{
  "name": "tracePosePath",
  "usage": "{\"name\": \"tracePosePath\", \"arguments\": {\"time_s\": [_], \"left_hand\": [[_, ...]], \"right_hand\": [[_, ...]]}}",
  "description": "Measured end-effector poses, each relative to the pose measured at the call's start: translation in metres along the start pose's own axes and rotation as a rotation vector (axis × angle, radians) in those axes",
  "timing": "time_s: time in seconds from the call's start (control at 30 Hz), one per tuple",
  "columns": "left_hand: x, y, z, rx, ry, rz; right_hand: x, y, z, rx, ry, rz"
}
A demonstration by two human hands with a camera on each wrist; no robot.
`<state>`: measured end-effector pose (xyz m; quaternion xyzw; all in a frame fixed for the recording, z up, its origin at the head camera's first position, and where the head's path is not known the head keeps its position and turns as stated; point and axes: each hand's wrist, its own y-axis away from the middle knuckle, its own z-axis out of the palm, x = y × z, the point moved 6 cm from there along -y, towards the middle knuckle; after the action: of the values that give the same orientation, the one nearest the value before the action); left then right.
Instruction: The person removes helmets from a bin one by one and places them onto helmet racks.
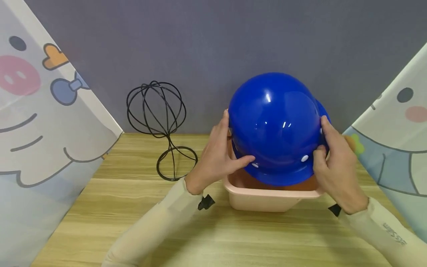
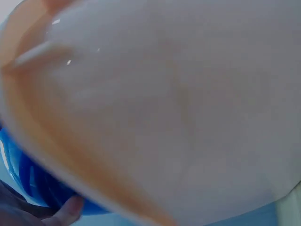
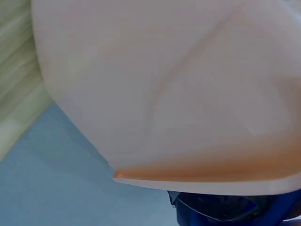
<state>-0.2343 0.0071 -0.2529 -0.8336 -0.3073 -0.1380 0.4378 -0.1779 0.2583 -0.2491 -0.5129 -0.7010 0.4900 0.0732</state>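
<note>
A glossy blue hard hat (image 1: 273, 122) with white rivets is held tilted over a pale pink plastic basin (image 1: 260, 201) in the head view. At its left side my left hand (image 1: 213, 157) grips it, the thumb lying across the front near a rivet. My right hand (image 1: 340, 167) holds the opposite side at the brim. Whether the hat touches the basin cannot be told. The left wrist view is mostly filled by the basin wall (image 2: 141, 103), with part of the hat (image 2: 47, 188) below its rim. Likewise, the right wrist view shows the basin wall (image 3: 141, 94) close up.
A black wire stand (image 1: 168, 135) with a round cage top and ring base stands left of the basin on the wooden table (image 1: 133, 200). Behind is a grey wall (image 1: 200, 44). Cartoon-printed panels (image 1: 43, 122) flank both sides.
</note>
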Motion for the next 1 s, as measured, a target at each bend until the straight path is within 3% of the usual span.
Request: {"name": "tracePosePath", "arguments": {"time_s": [0.23,0.33,0.43,0.57,0.63,0.87,1.0], "left_hand": [[0.019,-0.006,-0.028,0.128,-0.022,0.191],[0.026,-0.006,-0.035,0.15,-0.034,0.225],[0.032,-0.008,-0.04,0.155,-0.045,0.238],[0.036,-0.01,-0.045,0.163,-0.044,0.255],[0.039,-0.011,-0.05,0.18,-0.037,0.272],[0.05,-0.016,-0.066,0.241,-0.025,0.304],[0.054,-0.016,-0.076,0.279,0.026,0.328]], "right_hand": [[-0.024,-0.009,-0.008,0.06,-0.148,-0.129],[-0.031,-0.013,-0.006,0.017,-0.222,-0.125],[-0.034,-0.015,0.0,-0.064,-0.291,-0.063],[-0.036,-0.016,0.001,-0.118,-0.261,-0.005],[-0.04,-0.018,0.0,-0.127,-0.233,-0.014],[-0.071,-0.038,-0.02,-0.092,-0.194,-0.162],[-0.089,-0.045,-0.029,-0.057,-0.17,-0.195]]}}
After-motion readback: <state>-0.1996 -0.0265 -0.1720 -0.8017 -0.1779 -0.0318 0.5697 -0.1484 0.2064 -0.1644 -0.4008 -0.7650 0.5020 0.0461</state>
